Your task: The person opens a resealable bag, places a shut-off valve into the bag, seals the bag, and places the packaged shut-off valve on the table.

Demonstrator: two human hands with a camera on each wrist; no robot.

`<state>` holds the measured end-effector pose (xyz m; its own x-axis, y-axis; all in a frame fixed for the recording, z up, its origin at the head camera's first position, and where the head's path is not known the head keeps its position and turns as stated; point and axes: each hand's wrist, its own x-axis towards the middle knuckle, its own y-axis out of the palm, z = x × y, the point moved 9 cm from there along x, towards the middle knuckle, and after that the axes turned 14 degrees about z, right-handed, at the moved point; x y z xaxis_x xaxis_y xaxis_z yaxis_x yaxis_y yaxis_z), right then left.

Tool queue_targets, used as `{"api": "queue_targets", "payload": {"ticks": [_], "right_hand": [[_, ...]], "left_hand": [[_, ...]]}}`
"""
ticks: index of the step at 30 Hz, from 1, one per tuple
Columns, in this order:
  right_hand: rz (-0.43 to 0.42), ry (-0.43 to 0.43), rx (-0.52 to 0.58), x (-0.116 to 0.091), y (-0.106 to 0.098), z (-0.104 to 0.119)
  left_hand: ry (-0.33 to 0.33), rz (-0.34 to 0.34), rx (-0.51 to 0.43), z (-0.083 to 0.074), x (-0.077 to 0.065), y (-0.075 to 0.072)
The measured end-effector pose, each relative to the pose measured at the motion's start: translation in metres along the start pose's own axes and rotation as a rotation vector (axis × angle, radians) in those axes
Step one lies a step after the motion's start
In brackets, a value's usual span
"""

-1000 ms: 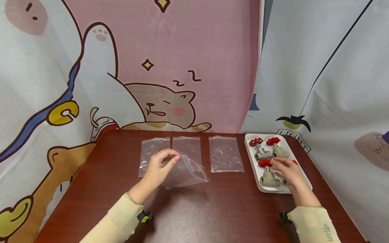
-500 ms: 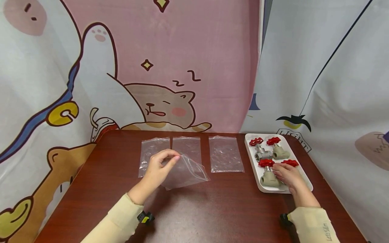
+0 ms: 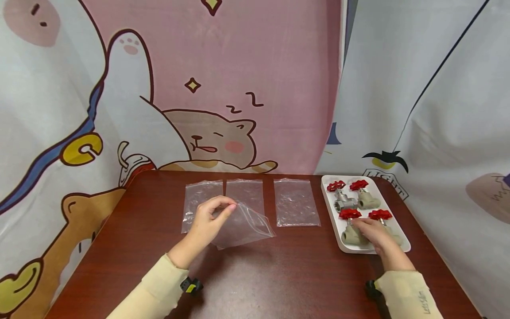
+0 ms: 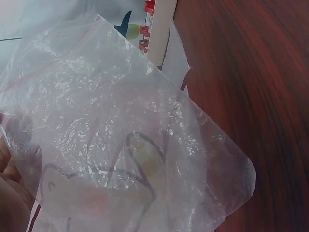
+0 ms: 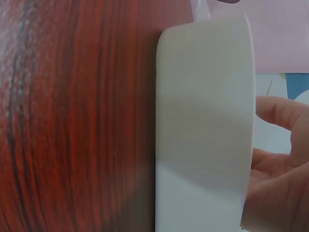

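My left hand (image 3: 207, 219) pinches a clear zip bag (image 3: 241, 230) by its top corner, above the table. In the left wrist view the bag (image 4: 106, 121) fills most of the frame, and its mouth looks slightly parted in the head view. My right hand (image 3: 376, 235) reaches into a white tray (image 3: 338, 237), fingertips at the stem of the front-left valve (image 3: 352, 236), a grey-green body with a red handwheel. From the right wrist, the tray wall (image 5: 205, 111) hides my right fingertips, so their grip does not show. Beside that hand is another red-wheeled valve (image 3: 380, 215), partly covered.
A metal valve (image 3: 345, 204) and a grey-green valve (image 3: 368, 202) lie at the tray's back. Flat clear bags lie along the table's rear: a left bag (image 3: 195, 195), a middle bag (image 3: 245, 191) and a right bag (image 3: 296, 204). A printed curtain (image 3: 279, 88) hangs behind.
My right hand has lowered into the tray and moved slightly left onto the front-left valve, uncovering the front-right handwheel. The left hand and its bag have stayed almost still.
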<state>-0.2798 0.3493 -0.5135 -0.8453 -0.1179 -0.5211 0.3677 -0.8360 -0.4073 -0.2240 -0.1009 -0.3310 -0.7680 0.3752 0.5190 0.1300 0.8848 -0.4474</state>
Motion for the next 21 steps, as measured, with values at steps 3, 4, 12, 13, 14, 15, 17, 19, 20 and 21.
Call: {"api": "queue_targets", "payload": {"ticks": [3,4,12,13,14,15,17,19,20,21], "right_hand": [[0.003,-0.048,0.013,0.003,-0.001,-0.001],[-0.001,-0.058,0.017,0.004,-0.001,-0.002],[0.066,-0.064,0.036,0.001,0.009,0.005],[0.074,-0.068,0.034,0.001,0.01,0.006],[0.084,-0.071,0.039,0.001,0.011,0.007],[0.09,-0.075,0.036,0.001,0.012,0.008],[0.091,-0.079,0.019,0.001,0.014,0.009],[0.087,-0.076,0.002,0.001,0.014,0.01],[0.079,-0.072,-0.005,0.001,0.014,0.01],[0.071,-0.067,-0.014,0.001,0.014,0.01]], "left_hand": [[0.001,0.002,-0.002,0.0,0.0,0.0],[0.0,0.003,-0.003,0.0,0.0,0.0],[-0.017,0.006,0.004,0.0,0.001,0.0],[-0.018,0.006,0.006,0.0,0.001,0.0],[-0.02,0.006,0.006,0.0,0.001,0.0],[-0.02,0.006,0.008,-0.001,0.001,0.0],[-0.02,0.008,0.009,-0.001,0.0,0.0],[-0.022,0.012,0.007,-0.001,0.0,0.001],[-0.024,0.013,0.006,-0.001,0.0,0.001],[-0.025,0.016,0.003,-0.001,0.0,0.001]]}}
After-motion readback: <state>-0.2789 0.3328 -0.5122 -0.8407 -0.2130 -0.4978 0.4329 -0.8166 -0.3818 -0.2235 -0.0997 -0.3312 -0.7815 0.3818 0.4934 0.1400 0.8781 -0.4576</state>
